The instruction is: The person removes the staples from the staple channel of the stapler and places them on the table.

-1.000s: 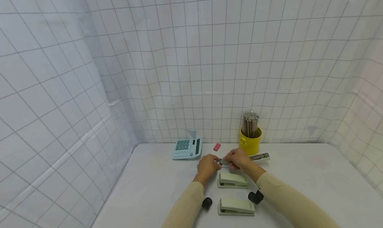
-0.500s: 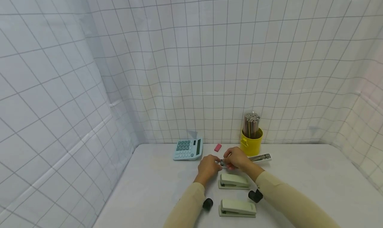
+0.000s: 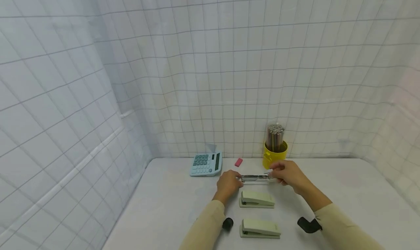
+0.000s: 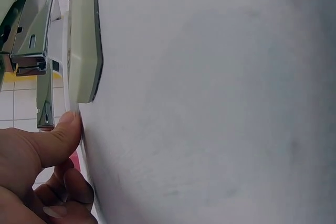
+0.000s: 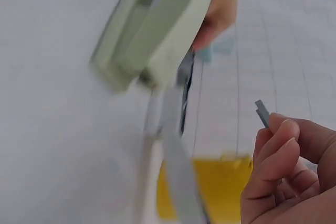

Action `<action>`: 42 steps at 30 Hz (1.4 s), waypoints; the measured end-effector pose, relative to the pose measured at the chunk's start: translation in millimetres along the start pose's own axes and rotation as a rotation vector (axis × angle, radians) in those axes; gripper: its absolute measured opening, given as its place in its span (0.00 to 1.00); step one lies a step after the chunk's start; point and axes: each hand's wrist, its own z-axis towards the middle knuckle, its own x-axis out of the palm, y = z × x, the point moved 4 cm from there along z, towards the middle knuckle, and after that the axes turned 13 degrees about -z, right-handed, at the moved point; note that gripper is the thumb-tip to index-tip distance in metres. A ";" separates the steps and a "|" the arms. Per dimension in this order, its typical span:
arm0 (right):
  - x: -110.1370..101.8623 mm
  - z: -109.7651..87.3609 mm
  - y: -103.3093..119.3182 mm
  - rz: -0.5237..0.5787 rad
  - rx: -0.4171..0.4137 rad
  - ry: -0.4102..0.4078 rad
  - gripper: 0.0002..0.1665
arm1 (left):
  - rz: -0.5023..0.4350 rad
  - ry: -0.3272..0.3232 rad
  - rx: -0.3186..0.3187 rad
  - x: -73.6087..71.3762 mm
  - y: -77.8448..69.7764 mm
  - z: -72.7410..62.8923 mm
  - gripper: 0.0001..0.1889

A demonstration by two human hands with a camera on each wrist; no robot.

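Observation:
My left hand [image 3: 227,182] pinches the left end of an opened stapler [image 3: 255,177], whose silver channel lies exposed along the table. In the left wrist view, the thumb [image 4: 60,137] presses beside the end of that metal channel [image 4: 45,95]. Just right of the stapler, my right hand [image 3: 290,173] holds a short grey strip of staples [image 5: 263,115] between thumb and fingertip, its tip sticking out. Two pale green staplers with lids down, a nearer one [image 3: 260,229] and a middle one [image 3: 257,199], lie in front of the opened one.
Behind the right hand stands a yellow cup [image 3: 267,160] with a bundle of pencils [image 3: 275,136]. A light blue calculator [image 3: 201,172] sits at the back left, with a pink eraser [image 3: 238,162] to its right. A white gridded curtain [image 3: 210,78] hangs behind the table.
My right hand has drawn back to the right from beside the left hand, uncovering the stapler's silver channel. The left hand has stayed at the stapler's left end.

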 end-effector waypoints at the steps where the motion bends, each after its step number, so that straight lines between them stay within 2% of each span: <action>1: -6.2 -5.4 -8.2 -0.008 0.014 -0.001 0.19 | -0.001 0.001 -0.008 -0.3 0.5 -0.9 0.13; 4: -19.6 -18.9 -33.3 -0.043 0.066 0.008 0.19 | -0.003 0.003 -0.024 -1.3 1.6 -3.1 0.13; 8: -27.4 -29.6 -58.8 -0.083 0.119 0.041 0.18 | -0.004 0.000 -0.014 -1.5 1.5 -3.0 0.12; 17: -30.3 -23.9 -86.5 -0.178 0.081 0.044 0.14 | 0.006 -0.005 -0.016 -3.6 -0.7 -1.5 0.13; 24: -32.5 -20.2 -87.8 -0.289 0.107 0.010 0.14 | 0.020 0.000 -0.004 -6.1 -5.0 0.2 0.14; 28: -34.2 -20.7 -91.2 -0.289 0.111 0.025 0.16 | 0.015 0.008 -0.009 -5.7 -4.2 0.3 0.14; 31: -36.2 -23.0 -93.7 -0.295 0.109 0.023 0.17 | -0.006 0.024 -0.008 -5.1 -1.5 -0.2 0.16; 34: -39.3 -27.7 -90.1 -0.359 0.086 -0.007 0.14 | -0.042 0.034 0.011 -5.8 2.0 -2.7 0.21; 38: -37.9 -36.9 -72.4 -0.440 0.007 -0.056 0.12 | -0.130 0.044 0.050 -13.5 6.4 -14.8 0.26; 42: -21.8 -45.3 -48.7 -0.403 -0.094 -0.016 0.14 | -0.272 0.140 0.037 -21.3 15.6 -39.2 0.26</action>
